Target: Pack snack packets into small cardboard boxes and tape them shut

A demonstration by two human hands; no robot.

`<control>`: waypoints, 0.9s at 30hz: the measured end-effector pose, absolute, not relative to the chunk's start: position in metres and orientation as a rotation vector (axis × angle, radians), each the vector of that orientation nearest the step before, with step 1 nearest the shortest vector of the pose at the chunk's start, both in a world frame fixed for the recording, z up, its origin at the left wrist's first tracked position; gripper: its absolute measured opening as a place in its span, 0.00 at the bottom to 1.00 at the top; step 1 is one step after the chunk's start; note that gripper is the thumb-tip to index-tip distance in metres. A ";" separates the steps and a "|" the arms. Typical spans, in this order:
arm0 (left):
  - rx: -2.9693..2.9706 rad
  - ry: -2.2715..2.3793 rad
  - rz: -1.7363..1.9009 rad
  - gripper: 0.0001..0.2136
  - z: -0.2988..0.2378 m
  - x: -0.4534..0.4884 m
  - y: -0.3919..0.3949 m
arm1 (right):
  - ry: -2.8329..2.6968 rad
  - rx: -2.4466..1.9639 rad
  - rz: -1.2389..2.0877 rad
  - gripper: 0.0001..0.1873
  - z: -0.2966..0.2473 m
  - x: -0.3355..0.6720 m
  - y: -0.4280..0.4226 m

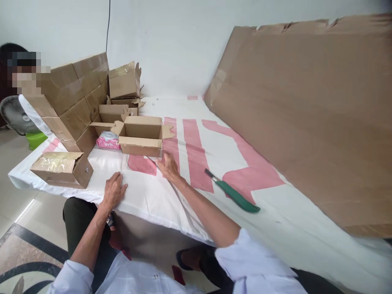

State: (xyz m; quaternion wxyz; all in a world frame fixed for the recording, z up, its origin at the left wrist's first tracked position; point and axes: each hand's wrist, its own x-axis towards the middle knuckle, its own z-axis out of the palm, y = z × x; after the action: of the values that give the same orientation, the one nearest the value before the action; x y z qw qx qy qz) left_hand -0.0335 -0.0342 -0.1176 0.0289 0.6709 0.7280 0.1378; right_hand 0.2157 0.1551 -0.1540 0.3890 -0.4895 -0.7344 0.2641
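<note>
My left hand [113, 191] rests on the white and pink tablecloth [141, 200] near its front edge, fingers spread and holding nothing. Farther right, my right hand [168, 166] is at the cloth just in front of an open cardboard box [141, 146]. Its fingers are drawn together on a crease of the cloth, and folds run from there toward the table edge. A pink pack labelled GIVA [108, 140] lies beside the open box. Left of my left hand lies a closed, taped cardboard box [61, 168]. A green-handled knife or cutter [237, 197] lies to the right of my right forearm.
Stacked taped boxes [75, 96] form a wall at the left. More opened boxes [124, 81] stand behind. A large cardboard sheet [300, 114] leans along the right side. Beyond the table at far left are a person and a fan [16, 116].
</note>
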 end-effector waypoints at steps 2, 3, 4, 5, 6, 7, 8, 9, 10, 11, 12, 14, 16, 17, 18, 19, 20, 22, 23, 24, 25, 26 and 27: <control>2.054 2.266 0.420 0.24 -0.117 -0.032 -0.040 | -1.921 -1.218 0.647 0.24 -0.157 0.229 0.131; 2.057 2.266 0.412 0.24 -0.116 -0.031 -0.044 | -1.952 -1.195 0.637 0.23 -0.159 0.235 0.118; 2.068 2.259 0.403 0.23 -0.117 -0.031 -0.048 | -1.991 -1.172 0.623 0.23 -0.162 0.241 0.105; 2.079 2.248 0.399 0.23 -0.117 -0.031 -0.052 | -2.038 -1.151 0.600 0.23 -0.165 0.247 0.094; 2.086 2.238 0.400 0.23 -0.117 -0.032 -0.056 | -2.093 -1.134 0.564 0.24 -0.168 0.252 0.084; 2.085 2.231 0.406 0.24 -0.118 -0.033 -0.061 | -2.147 -1.124 0.523 0.26 -0.171 0.258 0.075; 2.076 2.230 0.415 0.25 -0.119 -0.034 -0.065 | -2.195 -1.121 0.480 0.27 -0.174 0.262 0.068; 2.063 2.232 0.425 0.27 -0.119 -0.036 -0.070 | -2.231 -1.129 0.445 0.28 -0.177 0.267 0.063; 2.050 2.236 0.434 0.28 -0.119 -0.038 -0.076 | -2.253 -1.145 0.423 0.29 -0.179 0.271 0.060; 2.043 2.233 0.443 0.28 -0.119 -0.041 -0.083 | -2.266 -1.166 0.409 0.30 -0.182 0.276 0.057; 2.037 2.225 0.453 0.28 -0.118 -0.044 -0.091 | -2.274 -1.186 0.396 0.31 -0.184 0.279 0.055; 2.001 2.227 0.509 0.24 -0.114 -0.053 -0.112 | -2.277 -1.216 0.351 0.33 -0.190 0.286 0.052; 1.895 2.317 0.653 0.19 -0.105 -0.068 -0.136 | -2.263 -1.212 0.257 0.33 -0.199 0.293 0.049; 1.798 2.402 0.764 0.16 -0.099 -0.080 -0.147 | -2.252 -1.195 0.209 0.33 -0.205 0.296 0.050; 1.643 2.505 0.900 0.14 -0.092 -0.096 -0.157 | -2.244 -1.172 0.172 0.34 -0.212 0.298 0.051; 1.444 2.607 1.042 0.12 -0.084 -0.116 -0.166 | -2.246 -1.147 0.145 0.35 -0.217 0.301 0.054; 1.224 2.684 1.173 0.10 -0.075 -0.140 -0.173 | -2.250 -1.122 0.123 0.35 -0.223 0.303 0.056; 0.741 2.781 1.346 0.07 -0.056 -0.197 -0.182 | -2.260 -1.079 0.093 0.36 -0.230 0.307 0.060; 0.614 2.806 1.371 0.08 -0.048 -0.228 -0.183 | -2.267 -1.054 0.086 0.36 -0.233 0.309 0.062; 0.489 2.808 1.389 0.08 -0.041 -0.259 -0.183 | -2.271 -1.030 0.074 0.36 -0.234 0.312 0.062; 0.370 2.788 1.404 0.09 -0.036 -0.290 -0.181 | -2.275 -1.011 0.059 0.37 -0.236 0.313 0.063; 0.269 2.748 1.418 0.11 -0.032 -0.318 -0.177 | -2.282 -0.996 0.040 0.37 -0.237 0.315 0.063; 0.174 2.706 1.431 0.12 -0.030 -0.342 -0.173 | -2.286 -0.990 0.016 0.37 -0.238 0.316 0.064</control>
State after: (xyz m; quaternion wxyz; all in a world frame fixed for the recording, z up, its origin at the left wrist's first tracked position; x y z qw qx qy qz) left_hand -0.3425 -0.1730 -0.0295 0.0380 0.0568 0.8819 0.4664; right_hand 0.3158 0.0638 -0.2377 0.3197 -0.3765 -0.8695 0.0061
